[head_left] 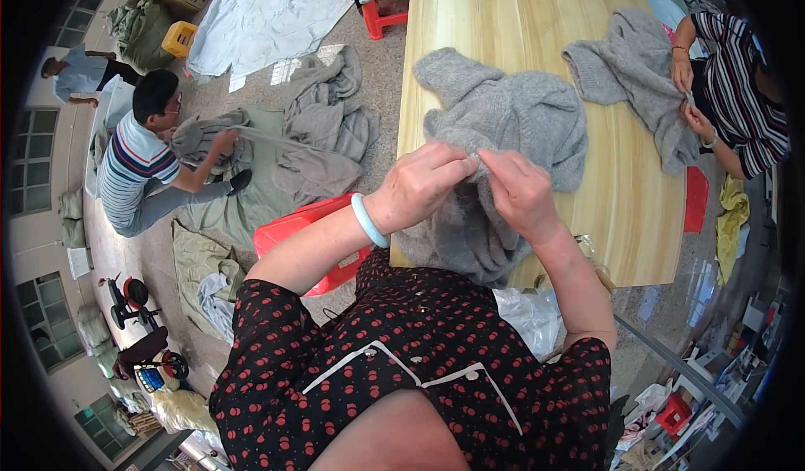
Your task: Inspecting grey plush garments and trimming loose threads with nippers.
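At the near end of the wooden table (457, 5), I observe the left hand (421, 184) and the right hand (521, 194) raised close together, each with thumb and fingertips pinched tight on the grey knitted garment (507, 110). The garment lies bunched on the tabletop, its nearer folds hanging beneath the hands; what fine detail sits between the fingertips cannot be told. Near the table's right edge, a co-worker in a striped top (738, 85) handles a second grey knit (633, 72).
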A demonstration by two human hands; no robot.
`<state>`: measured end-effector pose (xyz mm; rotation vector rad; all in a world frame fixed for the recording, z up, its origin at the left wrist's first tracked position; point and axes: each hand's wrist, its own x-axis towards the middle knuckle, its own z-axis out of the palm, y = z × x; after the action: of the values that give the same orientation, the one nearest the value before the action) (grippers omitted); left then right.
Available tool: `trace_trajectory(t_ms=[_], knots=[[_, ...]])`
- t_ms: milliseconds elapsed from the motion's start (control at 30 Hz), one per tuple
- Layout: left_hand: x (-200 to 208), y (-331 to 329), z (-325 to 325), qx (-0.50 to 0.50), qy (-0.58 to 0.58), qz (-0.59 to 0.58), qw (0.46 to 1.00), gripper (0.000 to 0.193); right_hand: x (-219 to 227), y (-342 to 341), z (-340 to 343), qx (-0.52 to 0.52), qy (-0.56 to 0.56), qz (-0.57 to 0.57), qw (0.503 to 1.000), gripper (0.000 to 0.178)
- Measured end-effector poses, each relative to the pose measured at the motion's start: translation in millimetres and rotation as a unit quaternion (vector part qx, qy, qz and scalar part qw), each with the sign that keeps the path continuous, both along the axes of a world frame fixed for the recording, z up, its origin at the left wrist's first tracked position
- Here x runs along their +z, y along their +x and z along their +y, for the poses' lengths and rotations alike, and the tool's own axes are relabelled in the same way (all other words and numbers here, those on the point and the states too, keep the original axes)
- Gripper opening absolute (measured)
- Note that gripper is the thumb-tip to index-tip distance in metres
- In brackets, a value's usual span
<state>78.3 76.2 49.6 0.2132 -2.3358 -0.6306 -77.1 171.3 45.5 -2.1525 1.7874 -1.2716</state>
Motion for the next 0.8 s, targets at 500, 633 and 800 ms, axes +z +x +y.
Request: trace_trajectory(t_ms=[500,633,800], knots=[[-18.4,-18.0,14.0,0.127,0.086,0.081,0.985,0.015,-22.3,7.4,-10.2,-0.062,-0.049,0.007,0.997,0.028],[-25.6,-22.9,22.7,0.202,0.138,0.111,0.963,0.012,-27.7,13.9,-14.5,-0.078,-0.048,-0.003,0.996,0.027],[-25.0,-18.7,24.1,0.204,0.229,0.099,0.947,0.011,-24.0,12.8,-13.1,-0.055,-0.016,-0.040,0.998,0.024]])
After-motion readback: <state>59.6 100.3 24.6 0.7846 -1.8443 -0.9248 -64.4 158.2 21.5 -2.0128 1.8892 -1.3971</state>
